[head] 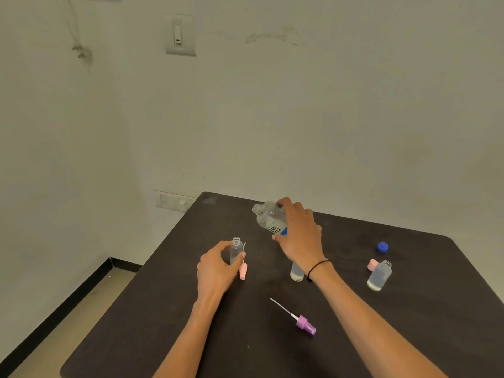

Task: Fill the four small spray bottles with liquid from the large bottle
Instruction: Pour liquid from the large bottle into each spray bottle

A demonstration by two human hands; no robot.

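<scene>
large bottle (270, 221) | label reads "re:" | second line possibly "nu"

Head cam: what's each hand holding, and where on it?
Right hand grips the large bottle around its labelled body, tilted, mouth open. Left hand holds a small uncapped spray bottle around its lower body.

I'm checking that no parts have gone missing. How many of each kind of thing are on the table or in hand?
Large bottle: 1
Small bottles: 3
Spray heads, two pink, one purple: 3
Blue cap: 1
Total: 8
</scene>
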